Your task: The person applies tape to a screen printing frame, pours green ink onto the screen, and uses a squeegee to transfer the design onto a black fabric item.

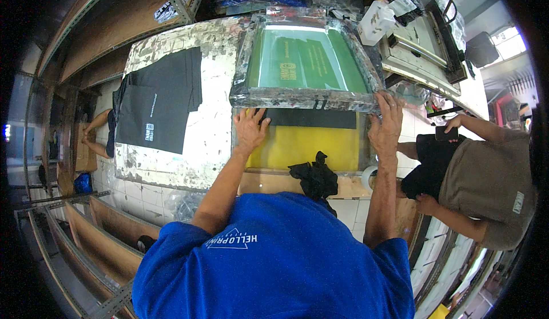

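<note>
Head view finds your right grip [388,121] closed on the near right corner of the screen frame [303,101], whose near edge appears raised. Your left grip [250,131] is relaxed, fingers spread beside the left end of the black sheet [317,119]; contact there cannot be confirmed. That sheet lies on the yellow board [311,148], partly beneath the frame. Step in hand, as judged: setting the sheet under the frame. Next move seems to call for a flat, square sheet — and your left fingers clear before any lowering. Edges: the black cloth [314,176] overlaps the board's near edge. Room: bare table [214,127] separates the frame from the dark stack [163,96] — usable space leftward.
</note>
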Demonstrator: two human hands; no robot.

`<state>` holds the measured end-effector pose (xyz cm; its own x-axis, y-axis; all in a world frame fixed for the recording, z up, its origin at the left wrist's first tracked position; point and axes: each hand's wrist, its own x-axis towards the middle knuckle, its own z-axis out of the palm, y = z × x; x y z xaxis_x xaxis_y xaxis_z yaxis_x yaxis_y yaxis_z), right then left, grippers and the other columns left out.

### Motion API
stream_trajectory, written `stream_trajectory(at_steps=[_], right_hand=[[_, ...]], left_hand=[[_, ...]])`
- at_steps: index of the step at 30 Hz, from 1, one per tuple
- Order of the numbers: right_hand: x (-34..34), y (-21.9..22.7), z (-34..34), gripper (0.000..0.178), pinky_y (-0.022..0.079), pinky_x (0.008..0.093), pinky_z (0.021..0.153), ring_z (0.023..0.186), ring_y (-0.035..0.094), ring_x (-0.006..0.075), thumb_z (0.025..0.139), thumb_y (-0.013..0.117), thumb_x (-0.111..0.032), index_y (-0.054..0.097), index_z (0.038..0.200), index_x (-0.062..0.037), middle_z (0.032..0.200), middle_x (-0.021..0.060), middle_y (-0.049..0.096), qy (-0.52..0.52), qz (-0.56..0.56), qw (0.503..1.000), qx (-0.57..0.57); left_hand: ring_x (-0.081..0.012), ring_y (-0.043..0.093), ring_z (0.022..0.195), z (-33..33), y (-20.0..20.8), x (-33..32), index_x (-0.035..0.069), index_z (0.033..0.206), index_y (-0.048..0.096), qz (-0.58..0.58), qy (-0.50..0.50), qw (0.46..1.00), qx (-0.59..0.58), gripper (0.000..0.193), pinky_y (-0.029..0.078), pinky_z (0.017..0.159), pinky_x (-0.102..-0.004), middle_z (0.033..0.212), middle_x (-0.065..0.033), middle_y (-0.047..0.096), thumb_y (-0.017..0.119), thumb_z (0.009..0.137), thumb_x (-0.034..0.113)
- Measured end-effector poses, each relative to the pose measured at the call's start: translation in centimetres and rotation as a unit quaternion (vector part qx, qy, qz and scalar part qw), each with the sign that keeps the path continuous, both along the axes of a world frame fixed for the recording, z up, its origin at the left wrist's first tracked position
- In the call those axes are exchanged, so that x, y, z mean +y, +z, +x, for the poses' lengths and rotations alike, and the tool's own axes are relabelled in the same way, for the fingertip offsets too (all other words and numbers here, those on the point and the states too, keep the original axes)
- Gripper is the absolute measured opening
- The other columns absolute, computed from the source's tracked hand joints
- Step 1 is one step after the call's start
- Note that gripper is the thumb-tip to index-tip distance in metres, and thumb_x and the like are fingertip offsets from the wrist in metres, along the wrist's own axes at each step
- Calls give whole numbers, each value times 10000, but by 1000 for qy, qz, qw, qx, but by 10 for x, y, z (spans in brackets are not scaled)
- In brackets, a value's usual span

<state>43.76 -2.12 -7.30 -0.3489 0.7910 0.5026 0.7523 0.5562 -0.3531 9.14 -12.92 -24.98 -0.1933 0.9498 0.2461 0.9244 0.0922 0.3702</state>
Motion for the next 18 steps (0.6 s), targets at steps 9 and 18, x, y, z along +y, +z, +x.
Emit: stream_trajectory(at_steps=[9, 18], right_hand=[[1, -3, 4, 534, 361, 507, 1121, 1284, 511, 387, 782, 613, 14, 600, 1311, -56, 1337, 164, 596, 1, 3, 1000, -9], [-5, -7, 5, 565, 371, 486, 1108, 1298, 504, 381, 760, 641, 20, 595, 1317, -59, 1358, 163, 583, -5, -24, 999, -25]], left_hand=[[-323, 544, 1045, -9, -4, 4, 93, 1161, 730, 11, -6, 1000, 14, 368, 348, 940, -479, 1124, -119, 672, 688, 905, 354], [-335, 596, 1078, -16, -12, 4, 91, 1095, 746, 13, -5, 1000, -17, 377, 331, 1001, -501, 1099, -137, 706, 648, 936, 418]])
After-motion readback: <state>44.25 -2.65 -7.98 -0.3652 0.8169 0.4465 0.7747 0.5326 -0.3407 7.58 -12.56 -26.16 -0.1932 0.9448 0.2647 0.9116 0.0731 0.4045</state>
